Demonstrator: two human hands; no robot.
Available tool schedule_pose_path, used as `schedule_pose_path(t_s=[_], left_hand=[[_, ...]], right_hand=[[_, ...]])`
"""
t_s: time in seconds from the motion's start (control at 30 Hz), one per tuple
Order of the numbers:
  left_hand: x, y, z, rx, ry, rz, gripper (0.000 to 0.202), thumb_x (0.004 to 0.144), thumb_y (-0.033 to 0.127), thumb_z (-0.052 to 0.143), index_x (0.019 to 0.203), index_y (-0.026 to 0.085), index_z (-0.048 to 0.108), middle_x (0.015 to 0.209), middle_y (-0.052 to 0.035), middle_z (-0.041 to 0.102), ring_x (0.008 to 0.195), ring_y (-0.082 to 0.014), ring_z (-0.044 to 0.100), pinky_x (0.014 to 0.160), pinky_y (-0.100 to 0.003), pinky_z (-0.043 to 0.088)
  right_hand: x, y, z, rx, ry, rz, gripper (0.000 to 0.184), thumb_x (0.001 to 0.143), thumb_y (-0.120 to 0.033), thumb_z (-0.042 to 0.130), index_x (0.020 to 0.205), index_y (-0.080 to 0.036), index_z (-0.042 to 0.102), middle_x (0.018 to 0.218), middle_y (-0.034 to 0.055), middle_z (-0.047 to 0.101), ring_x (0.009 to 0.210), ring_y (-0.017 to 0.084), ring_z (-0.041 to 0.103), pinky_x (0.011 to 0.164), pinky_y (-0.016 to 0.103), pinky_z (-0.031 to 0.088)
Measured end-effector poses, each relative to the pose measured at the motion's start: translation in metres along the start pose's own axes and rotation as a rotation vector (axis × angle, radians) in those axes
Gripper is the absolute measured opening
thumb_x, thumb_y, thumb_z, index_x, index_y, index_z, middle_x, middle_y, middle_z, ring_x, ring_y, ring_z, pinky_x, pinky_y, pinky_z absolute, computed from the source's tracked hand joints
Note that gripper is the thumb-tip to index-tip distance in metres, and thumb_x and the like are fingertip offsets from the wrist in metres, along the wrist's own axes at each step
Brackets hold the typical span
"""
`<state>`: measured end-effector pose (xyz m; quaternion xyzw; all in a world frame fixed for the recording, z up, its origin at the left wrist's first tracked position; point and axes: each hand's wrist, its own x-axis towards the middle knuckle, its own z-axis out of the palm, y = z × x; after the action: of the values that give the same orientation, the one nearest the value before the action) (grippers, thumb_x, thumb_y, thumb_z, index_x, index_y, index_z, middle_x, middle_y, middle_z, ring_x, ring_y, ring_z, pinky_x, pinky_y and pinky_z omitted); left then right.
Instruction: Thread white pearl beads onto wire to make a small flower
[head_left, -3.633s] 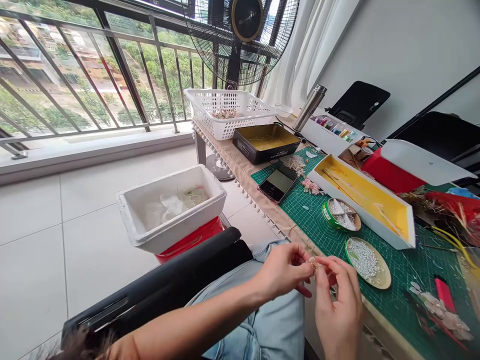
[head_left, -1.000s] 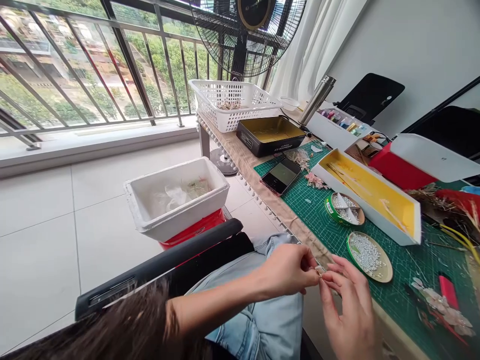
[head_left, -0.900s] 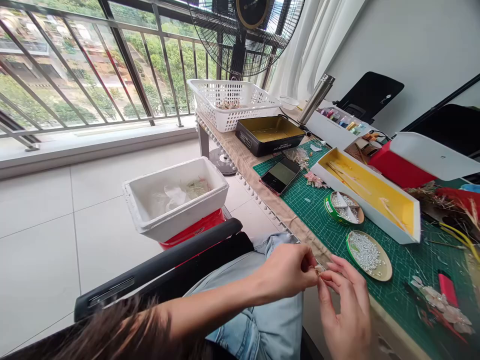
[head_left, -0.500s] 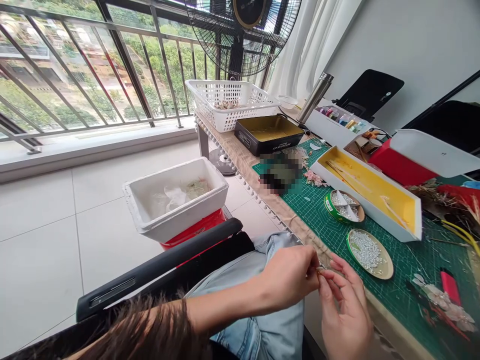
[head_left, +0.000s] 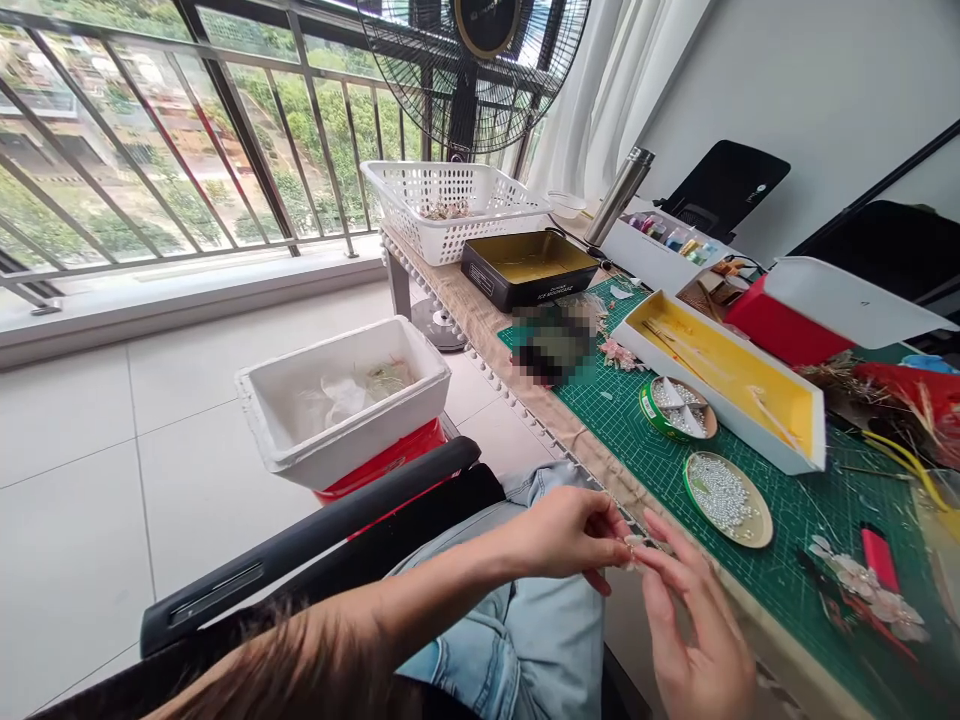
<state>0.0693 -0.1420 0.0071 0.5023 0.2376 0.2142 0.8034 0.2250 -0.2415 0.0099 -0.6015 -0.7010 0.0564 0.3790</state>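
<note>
Above my lap by the table edge, my left hand [head_left: 574,538] pinches a small pale ornament [head_left: 632,548] between thumb and fingers. It looks like a little flower piece with a gold-coloured bit, too small to make out fully. My right hand [head_left: 697,620] is just right of it, fingers spread, one fingertip against the ornament and the thumb apart from it. Close by on the green cutting mat [head_left: 622,430] lie a round lid of small pearl beads [head_left: 721,495] and a divided round tin [head_left: 679,408] of beads. A pink flower spray [head_left: 874,590] lies farther right.
A long white box with yellow lining [head_left: 814,440] stands behind the bead tins. Farther back are a black box [head_left: 529,290] and a white basket [head_left: 450,245]. A pink lighter [head_left: 879,558] lies at right. Left are a chair armrest [head_left: 315,535] and a foam box [head_left: 360,435].
The pale ornament now shows between my hands. My right thumb and fingers have spread apart, and my left fingers have shifted their pinch. The view has turned slightly right.
</note>
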Motion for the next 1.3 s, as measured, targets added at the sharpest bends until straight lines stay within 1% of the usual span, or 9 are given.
schedule_pose_path(t_s=[0.17, 0.3, 0.4, 0.67, 0.83, 0.97, 1.07, 1.17, 1.3], left_hand=[[0.002, 0.005, -0.002, -0.175, -0.038, -0.035, 0.043, 0.06, 0.045, 0.083, 0.076, 0.014, 0.058, 0.072, -0.0003, 0.059, 0.07, -0.013, 0.057, 0.059, -0.029, 0.056], [-0.002, 0.012, -0.002, -0.205, -0.057, -0.035, 0.045, 0.057, 0.046, 0.084, 0.076, 0.014, 0.058, 0.07, 0.0015, 0.056, 0.066, -0.0107, 0.052, 0.058, -0.029, 0.055], [-0.006, 0.018, -0.002, -0.222, -0.066, -0.025, 0.039, 0.059, 0.041, 0.082, 0.076, 0.014, 0.058, 0.066, 0.0032, 0.053, 0.063, -0.0094, 0.049, 0.056, -0.026, 0.054], [-0.01, 0.016, 0.004, -0.261, -0.095, -0.037, 0.039, 0.058, 0.041, 0.083, 0.077, 0.014, 0.061, 0.07, -0.0004, 0.06, 0.063, -0.0094, 0.05, 0.058, -0.027, 0.054], [-0.009, 0.005, 0.009, -0.22, -0.114, -0.105, 0.034, 0.059, 0.036, 0.081, 0.075, 0.013, 0.061, 0.069, 0.0001, 0.06, 0.068, -0.0119, 0.057, 0.056, -0.024, 0.054], [-0.012, 0.005, 0.015, -0.2, -0.189, -0.128, 0.033, 0.059, 0.034, 0.082, 0.072, 0.014, 0.06, 0.069, 0.0006, 0.06, 0.066, -0.0109, 0.057, 0.053, -0.022, 0.053], [-0.016, 0.009, 0.017, -0.178, -0.201, -0.137, 0.034, 0.06, 0.037, 0.082, 0.071, 0.014, 0.06, 0.066, 0.0015, 0.059, 0.063, -0.0099, 0.056, 0.055, -0.024, 0.055], [-0.02, 0.012, 0.016, -0.12, -0.169, -0.106, 0.028, 0.065, 0.033, 0.078, 0.075, 0.014, 0.06, 0.069, 0.0009, 0.061, 0.061, -0.01, 0.058, 0.056, -0.024, 0.054], [-0.024, 0.015, 0.014, 0.067, -0.082, -0.006, 0.02, 0.074, 0.031, 0.071, 0.079, 0.014, 0.061, 0.073, 0.0007, 0.061, 0.058, -0.0096, 0.06, 0.051, -0.02, 0.049]], right_hand=[[0.004, 0.006, -0.016, 0.311, -0.018, 0.4, 0.027, 0.093, -0.041, 0.053, 0.106, -0.022, 0.068, 0.104, 0.0073, 0.073, 0.087, 0.02, 0.073, 0.072, 0.023, 0.06], [0.015, 0.005, -0.032, 0.242, -0.261, 0.432, 0.031, 0.087, -0.051, 0.059, 0.092, -0.023, 0.071, 0.073, 0.0027, 0.072, 0.059, 0.016, 0.069, 0.055, 0.018, 0.057], [0.016, 0.001, -0.036, 0.169, -0.41, 0.35, 0.03, 0.09, -0.05, 0.055, 0.091, -0.025, 0.071, 0.061, -0.0012, 0.064, 0.049, 0.013, 0.059, 0.047, 0.017, 0.051], [0.014, 0.007, -0.03, 0.086, -0.384, 0.228, 0.028, 0.096, -0.042, 0.047, 0.097, -0.025, 0.07, 0.067, -0.0015, 0.065, 0.06, 0.014, 0.062, 0.054, 0.019, 0.052], [0.033, -0.016, -0.052, -0.232, -0.136, -0.205, 0.028, 0.093, -0.022, 0.047, 0.114, -0.027, 0.066, 0.116, 0.0047, 0.067, 0.105, 0.021, 0.064, 0.089, 0.032, 0.052], [0.048, -0.03, -0.068, -0.295, -0.382, -0.452, 0.046, 0.093, -0.014, 0.04, 0.134, -0.028, 0.055, 0.133, 0.0033, 0.061, 0.113, 0.02, 0.063, 0.092, 0.032, 0.052], [0.054, -0.023, -0.07, -0.205, -0.498, -0.261, 0.027, 0.097, -0.024, 0.043, 0.107, -0.028, 0.068, 0.105, 0.0019, 0.072, 0.091, 0.018, 0.069, 0.077, 0.029, 0.056], [0.054, -0.011, -0.07, -0.032, -0.613, 0.046, 0.031, 0.097, -0.039, 0.045, 0.079, -0.027, 0.067, 0.077, -0.0016, 0.067, 0.071, 0.015, 0.065, 0.062, 0.024, 0.053], [0.047, -0.001, -0.068, 0.156, -0.729, 0.271, 0.033, 0.096, -0.047, 0.046, 0.085, -0.029, 0.071, 0.082, -0.0026, 0.07, 0.078, 0.017, 0.066, 0.069, 0.023, 0.052]])
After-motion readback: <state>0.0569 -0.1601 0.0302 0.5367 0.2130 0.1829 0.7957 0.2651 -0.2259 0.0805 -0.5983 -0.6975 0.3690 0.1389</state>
